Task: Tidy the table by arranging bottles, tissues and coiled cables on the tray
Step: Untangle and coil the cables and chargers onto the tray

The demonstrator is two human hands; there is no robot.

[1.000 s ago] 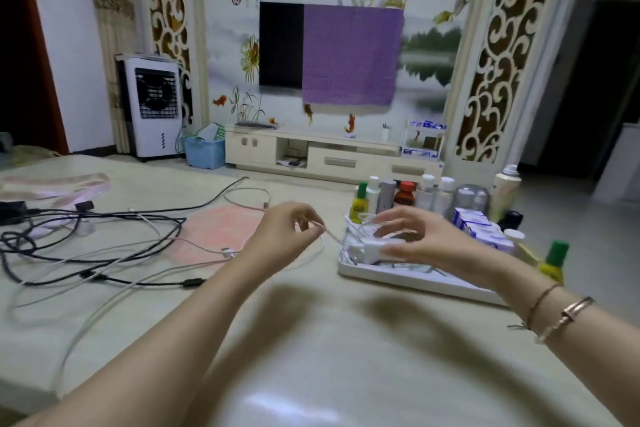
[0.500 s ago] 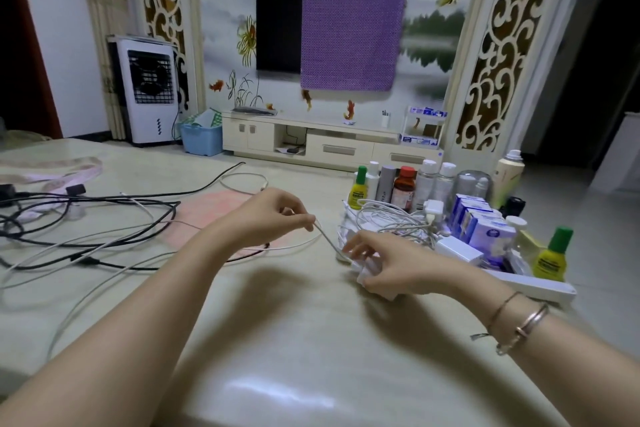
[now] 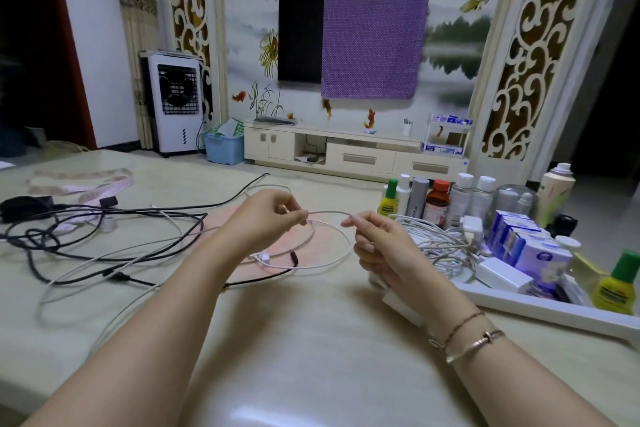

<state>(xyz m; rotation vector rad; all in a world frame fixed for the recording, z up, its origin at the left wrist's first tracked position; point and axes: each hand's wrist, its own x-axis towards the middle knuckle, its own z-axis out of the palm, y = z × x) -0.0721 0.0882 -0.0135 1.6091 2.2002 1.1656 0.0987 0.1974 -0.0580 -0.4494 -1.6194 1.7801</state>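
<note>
A thin white cable point(image 3: 341, 255) hangs in a loop above the table between my hands. My left hand point(image 3: 268, 222) pinches it at the top of the loop, and my right hand point(image 3: 379, 246) pinches it a short way to the right. The white tray point(image 3: 554, 310) sits at the right with coiled white cables point(image 3: 436, 243), white chargers, blue tissue packs point(image 3: 530, 246) and a row of bottles point(image 3: 438, 201) on it. A yellow bottle with a green cap point(image 3: 614, 284) stands at the tray's front right.
Tangled black cables point(image 3: 86, 236) and loose white ones spread over the table's left half, near a pink round mat point(image 3: 277, 246) and a pink tape point(image 3: 86, 184). A white block lies under my right wrist. Beyond the table stand a TV cabinet and an air cooler.
My right hand has left the tray's edge and risen to the cable. Both hands have come up and now hold the white cable in a loop.
</note>
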